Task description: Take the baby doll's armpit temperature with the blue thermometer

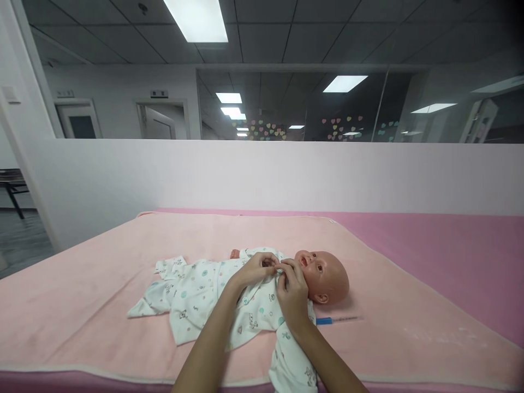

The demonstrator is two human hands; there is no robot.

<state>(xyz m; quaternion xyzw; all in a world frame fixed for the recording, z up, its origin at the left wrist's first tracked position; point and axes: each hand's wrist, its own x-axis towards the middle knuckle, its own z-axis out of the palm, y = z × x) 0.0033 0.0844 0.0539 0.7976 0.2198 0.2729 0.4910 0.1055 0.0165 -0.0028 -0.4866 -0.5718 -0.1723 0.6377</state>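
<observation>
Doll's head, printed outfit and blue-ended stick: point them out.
Doll's head (327, 281), head-camera view: side of the head.
Printed outfit (204, 286), head-camera view: front cloth.
Blue-ended stick (325, 321), head-camera view: blue end.

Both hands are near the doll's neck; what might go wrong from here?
The right hand is close to the doll's head and might bump it. The blue-handled tool lies nearby and could get knocked. The printed sleeve lies alongside the right forearm in this view and might snag.
</observation>
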